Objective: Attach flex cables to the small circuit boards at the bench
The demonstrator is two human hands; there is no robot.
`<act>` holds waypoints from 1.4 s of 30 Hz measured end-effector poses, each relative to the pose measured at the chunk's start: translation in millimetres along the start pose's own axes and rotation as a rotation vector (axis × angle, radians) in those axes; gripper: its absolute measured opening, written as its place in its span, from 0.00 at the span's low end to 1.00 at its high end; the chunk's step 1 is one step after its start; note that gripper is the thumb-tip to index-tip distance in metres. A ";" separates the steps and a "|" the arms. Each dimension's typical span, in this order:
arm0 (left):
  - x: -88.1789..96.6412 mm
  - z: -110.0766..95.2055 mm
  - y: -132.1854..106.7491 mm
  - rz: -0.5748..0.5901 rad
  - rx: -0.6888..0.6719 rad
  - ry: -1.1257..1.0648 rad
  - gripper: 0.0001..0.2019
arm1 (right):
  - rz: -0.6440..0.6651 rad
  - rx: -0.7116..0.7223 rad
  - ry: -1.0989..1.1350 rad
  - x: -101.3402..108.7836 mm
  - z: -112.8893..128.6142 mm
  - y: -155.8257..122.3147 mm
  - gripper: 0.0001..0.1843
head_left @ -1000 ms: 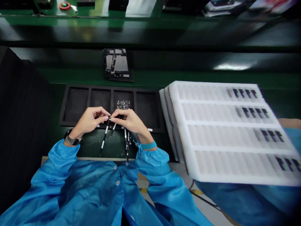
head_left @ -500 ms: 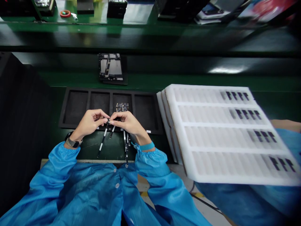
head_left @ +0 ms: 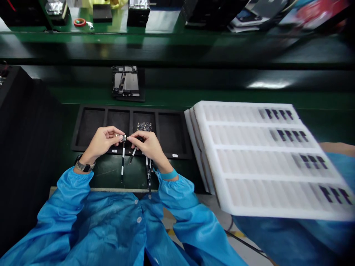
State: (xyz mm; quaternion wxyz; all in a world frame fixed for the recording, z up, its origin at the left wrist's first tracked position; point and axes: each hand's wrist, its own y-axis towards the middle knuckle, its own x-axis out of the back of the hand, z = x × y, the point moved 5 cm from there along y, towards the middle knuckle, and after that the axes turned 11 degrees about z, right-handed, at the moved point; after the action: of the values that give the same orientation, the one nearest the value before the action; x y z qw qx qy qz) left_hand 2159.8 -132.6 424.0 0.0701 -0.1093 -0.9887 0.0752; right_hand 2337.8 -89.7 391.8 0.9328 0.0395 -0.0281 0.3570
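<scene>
My left hand [head_left: 104,144] pinches a small circuit board [head_left: 124,138] between thumb and forefinger. From that board a thin black-and-white flex cable [head_left: 123,160] hangs over the front edge of the black foam tray [head_left: 91,148]. Close to the board's right side is my right hand [head_left: 148,146], its thumb and forefinger brought together; what lies between them is too small to see. Under this hand slants another short strip [head_left: 133,155]. Several small circuit boards [head_left: 144,126] lie in a tray compartment behind it, and more flex cables [head_left: 148,170] dangle over the front.
White foam trays [head_left: 219,162] with dark parts in their slots stand stacked at the right, by another person's blue sleeve [head_left: 340,166]. A device frame [head_left: 126,82] lies behind the black tray. Black foam blocks [head_left: 30,129] rise at the left. Overhead, a shelf [head_left: 172,37] carries tape and boxes.
The two hands have parted slightly at the fingertips. The circuit board in my left hand shows more, and its cable hangs straighter down. My view has shifted a little.
</scene>
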 end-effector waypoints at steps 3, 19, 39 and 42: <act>7.4 -3.9 -2.5 -0.045 -0.019 0.031 0.15 | -0.124 0.034 -0.059 7.8 1.2 -1.0 0.23; 79.7 -44.8 -88.8 -0.509 -0.038 0.920 0.09 | -0.298 0.026 0.010 29.5 -10.3 0.6 0.14; -50.7 54.9 -142.6 0.046 -0.015 0.926 0.06 | -0.323 0.080 0.009 49.9 4.6 -9.1 0.08; -51.7 59.4 -146.1 -0.012 -0.003 0.935 0.08 | -0.269 0.068 -0.023 43.7 14.8 -24.7 0.10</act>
State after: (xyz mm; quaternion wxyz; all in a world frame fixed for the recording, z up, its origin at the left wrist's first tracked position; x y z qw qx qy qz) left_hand 2170.5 -293.2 383.5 0.5084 -0.1260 -0.8517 0.0161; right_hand 2386.4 -80.4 408.8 0.9701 0.0785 -0.0210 0.2288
